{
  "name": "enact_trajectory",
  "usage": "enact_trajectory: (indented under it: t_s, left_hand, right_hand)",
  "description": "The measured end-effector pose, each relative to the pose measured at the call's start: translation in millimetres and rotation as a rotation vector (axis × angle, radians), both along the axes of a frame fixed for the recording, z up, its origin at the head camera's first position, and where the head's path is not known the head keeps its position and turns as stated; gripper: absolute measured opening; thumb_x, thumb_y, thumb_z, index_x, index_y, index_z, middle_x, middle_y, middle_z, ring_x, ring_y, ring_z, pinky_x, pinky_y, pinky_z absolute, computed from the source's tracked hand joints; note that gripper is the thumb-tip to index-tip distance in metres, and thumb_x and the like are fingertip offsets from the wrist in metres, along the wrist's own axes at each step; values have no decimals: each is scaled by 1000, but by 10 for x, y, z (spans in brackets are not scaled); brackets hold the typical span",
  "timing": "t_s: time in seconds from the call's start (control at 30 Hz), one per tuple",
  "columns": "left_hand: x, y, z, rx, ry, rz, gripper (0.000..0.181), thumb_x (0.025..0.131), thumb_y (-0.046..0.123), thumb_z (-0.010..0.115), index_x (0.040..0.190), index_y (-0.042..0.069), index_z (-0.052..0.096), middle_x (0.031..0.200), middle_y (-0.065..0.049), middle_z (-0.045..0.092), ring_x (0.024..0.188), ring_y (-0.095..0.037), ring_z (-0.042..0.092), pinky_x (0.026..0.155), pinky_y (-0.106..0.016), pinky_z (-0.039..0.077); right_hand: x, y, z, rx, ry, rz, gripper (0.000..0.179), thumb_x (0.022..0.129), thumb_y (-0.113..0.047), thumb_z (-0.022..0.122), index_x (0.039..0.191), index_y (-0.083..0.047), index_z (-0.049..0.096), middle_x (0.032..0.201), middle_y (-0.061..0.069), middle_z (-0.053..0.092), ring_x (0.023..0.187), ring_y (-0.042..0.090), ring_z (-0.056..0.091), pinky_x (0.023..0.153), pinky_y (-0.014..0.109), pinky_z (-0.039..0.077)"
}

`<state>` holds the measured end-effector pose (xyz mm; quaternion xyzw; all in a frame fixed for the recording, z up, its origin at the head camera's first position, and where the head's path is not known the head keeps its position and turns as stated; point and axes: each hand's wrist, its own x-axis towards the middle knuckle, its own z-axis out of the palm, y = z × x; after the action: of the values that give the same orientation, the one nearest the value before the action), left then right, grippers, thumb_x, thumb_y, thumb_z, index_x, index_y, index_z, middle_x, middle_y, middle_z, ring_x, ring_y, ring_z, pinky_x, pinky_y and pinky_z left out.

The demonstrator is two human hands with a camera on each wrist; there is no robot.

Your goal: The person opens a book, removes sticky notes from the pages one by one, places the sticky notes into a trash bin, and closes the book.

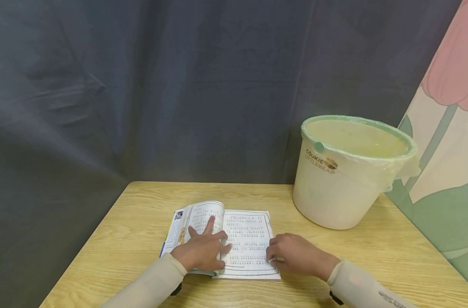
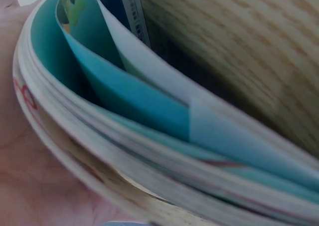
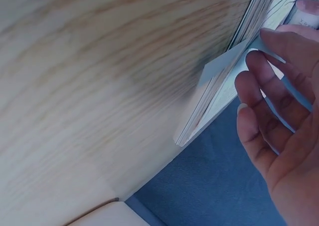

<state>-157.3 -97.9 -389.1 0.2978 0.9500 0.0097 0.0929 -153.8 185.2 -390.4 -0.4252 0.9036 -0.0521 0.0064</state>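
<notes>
An open book (image 1: 247, 218) of printed text lies on the wooden table, its left-hand pages bulging upward. My left hand (image 1: 204, 250) rests with fingers spread across those pages, fingertips near the spine. In the left wrist view, its palm (image 2: 40, 186) lies against the curved stack of pages (image 2: 149, 131), with teal sheets fanned underneath. At the book's right edge, my right hand (image 1: 295, 253) has its fingers curled inward. Its thumb and fingertips pinch a pale blue paper strip (image 3: 219, 65), which juts past the page edge in the right wrist view.
A large whitish bucket (image 1: 332, 192) with a green rim and a clear plastic liner stands at the back right of the table (image 1: 137, 218). Dark blue curtain (image 1: 218, 94) hangs behind and to the left. A wall painted with flowers (image 1: 449, 184) borders the right side.
</notes>
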Motion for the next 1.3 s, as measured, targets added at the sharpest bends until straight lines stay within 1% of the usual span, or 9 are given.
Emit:
enact_trajectory:
  t_s: [0.2, 0.33, 0.53, 0.73, 0.87, 0.97, 1.1, 1.2, 1.3]
  left_hand:
    - [-1, -4, 0, 6, 0, 3, 48, 84, 44, 70, 131, 33, 66, 143, 4, 54, 152, -47, 12, 89, -91, 26]
    - [18, -3, 4, 4, -7, 13, 49, 85, 43, 70, 132, 33, 65, 147, 5, 51, 153, -45, 10, 94, -90, 23]
    - [78, 32, 3, -9, 30, 13, 51, 84, 40, 70, 134, 30, 64, 152, 5, 47, 155, -41, 6, 103, -87, 14]
    - [73, 37, 9, -50, 53, -15, 52, 85, 43, 70, 135, 29, 63, 153, 7, 47, 156, -25, 14, 102, -88, 14]
    - [40, 6, -16, -69, 109, -78, 56, 84, 53, 70, 134, 30, 63, 151, 8, 50, 154, -21, 22, 114, -77, 11]
    - [-8, -21, -64, -95, 203, -193, 58, 85, 59, 66, 133, 26, 65, 147, 5, 54, 151, -20, 31, 125, -58, 12]
    - [-72, -44, -134, -60, 281, -335, 55, 89, 56, 63, 124, 14, 70, 132, 3, 62, 135, -14, 49, 126, -37, 23]
    - [-96, -58, -155, 5, 273, -362, 50, 88, 50, 65, 115, 9, 72, 121, 4, 61, 122, -10, 54, 124, -32, 28]
    - [-106, -72, -157, 31, 271, -363, 43, 89, 44, 65, 112, 8, 72, 120, 4, 61, 119, -9, 54, 123, -32, 30]
  right_hand:
    - [45, 4, 28, 18, -36, 23, 8, 87, -20, 76, 88, -27, 73, 81, -17, 63, 70, -3, 46, 69, 20, 48]
    - [112, 8, 49, -1, -53, 75, 10, 87, -16, 74, 84, -26, 70, 76, -18, 59, 66, -4, 43, 65, 16, 43]
    - [188, 34, 91, -25, -24, 118, 12, 86, -15, 74, 83, -25, 68, 74, -18, 55, 66, -4, 41, 63, 14, 40]
    - [222, 48, 143, -72, -7, 133, 12, 86, -16, 74, 84, -25, 67, 78, -20, 56, 68, -6, 43, 63, 12, 42]
    - [228, 37, 181, -78, 3, 147, 12, 88, -18, 74, 85, -26, 65, 79, -20, 56, 68, -7, 43, 63, 11, 41]
    - [234, 25, 200, -81, 3, 154, 12, 88, -19, 74, 85, -27, 65, 79, -21, 56, 68, -8, 43, 63, 11, 41]
    - [242, 9, 223, -90, 0, 166, 12, 89, -19, 73, 86, -27, 65, 79, -21, 56, 69, -8, 44, 64, 10, 42]
    - [241, 8, 251, -89, 15, 170, 12, 89, -19, 73, 86, -27, 65, 80, -21, 56, 70, -8, 44, 64, 10, 42]
    - [226, 14, 294, -93, 56, 168, 13, 89, -18, 73, 84, -26, 64, 79, -21, 55, 69, -8, 45, 64, 10, 41]
